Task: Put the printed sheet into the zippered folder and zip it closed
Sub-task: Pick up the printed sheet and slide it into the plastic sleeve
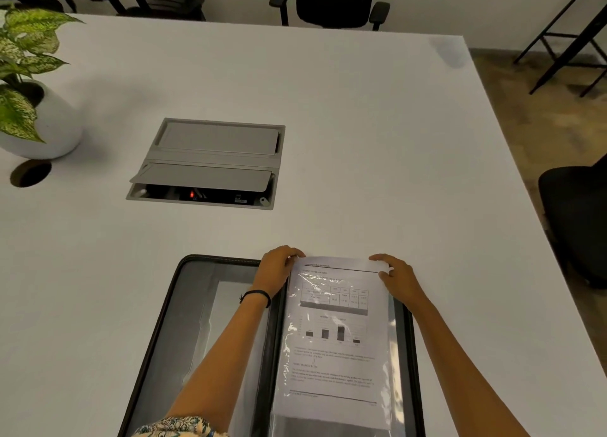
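Note:
A black zippered folder (pixel 170 308) lies open flat on the white table in front of me. Its left half shows a clear inner pocket. The printed sheet (pixel 331 334), with a table, a bar chart and text, lies on the right half, partly under a glossy clear sleeve. My left hand (pixel 277 269) pinches the sheet's top left corner. My right hand (pixel 395 277) holds its top right corner. A black band circles my left wrist.
A grey cable box (pixel 210 160) is set into the table (pixel 377 141), its near lid ajar. A potted plant (pixel 29 85) stands far left beside a round cable hole (pixel 30 172). Black office chairs (pixel 331 1) line the far edge; another chair (pixel 578 219) sits right.

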`<state>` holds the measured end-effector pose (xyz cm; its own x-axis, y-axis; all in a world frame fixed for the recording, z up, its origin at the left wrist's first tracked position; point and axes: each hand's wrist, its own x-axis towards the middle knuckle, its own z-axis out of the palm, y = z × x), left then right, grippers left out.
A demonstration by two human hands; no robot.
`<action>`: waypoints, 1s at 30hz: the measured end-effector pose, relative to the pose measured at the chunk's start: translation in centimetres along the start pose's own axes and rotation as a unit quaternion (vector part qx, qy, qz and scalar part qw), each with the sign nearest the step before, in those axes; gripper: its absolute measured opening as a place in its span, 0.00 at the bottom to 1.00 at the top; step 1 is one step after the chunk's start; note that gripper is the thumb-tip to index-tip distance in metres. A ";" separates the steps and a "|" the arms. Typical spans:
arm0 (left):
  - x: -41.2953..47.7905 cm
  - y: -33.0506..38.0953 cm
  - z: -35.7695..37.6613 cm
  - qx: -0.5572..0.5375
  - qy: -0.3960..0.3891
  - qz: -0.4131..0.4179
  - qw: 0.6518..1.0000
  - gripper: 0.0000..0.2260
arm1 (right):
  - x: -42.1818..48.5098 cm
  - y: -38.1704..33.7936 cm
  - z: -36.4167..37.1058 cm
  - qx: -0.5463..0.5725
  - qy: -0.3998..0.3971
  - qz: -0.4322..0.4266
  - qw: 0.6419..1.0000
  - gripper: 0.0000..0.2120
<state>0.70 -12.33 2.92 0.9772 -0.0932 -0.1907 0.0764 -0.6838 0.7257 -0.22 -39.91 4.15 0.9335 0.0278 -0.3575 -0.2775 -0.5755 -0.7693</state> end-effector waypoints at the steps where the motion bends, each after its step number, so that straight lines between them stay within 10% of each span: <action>1: -0.1 0.0 0.0 0.001 0.005 0.000 1.000 0.13 | -0.1 0.1 0.0 -0.001 0.001 0.000 1.000 0.16; 30: -0.4 -0.8 1.0 0.173 -0.086 0.015 0.981 0.12 | 1.1 2.1 1.8 -0.087 -0.056 0.053 0.993 0.13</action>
<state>0.04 -12.48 1.79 0.9279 -0.2178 -0.3026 -0.0533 -0.8808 0.4705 -0.20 -39.60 1.15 0.8676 0.0442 -0.4952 -0.3204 -0.7120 -0.6249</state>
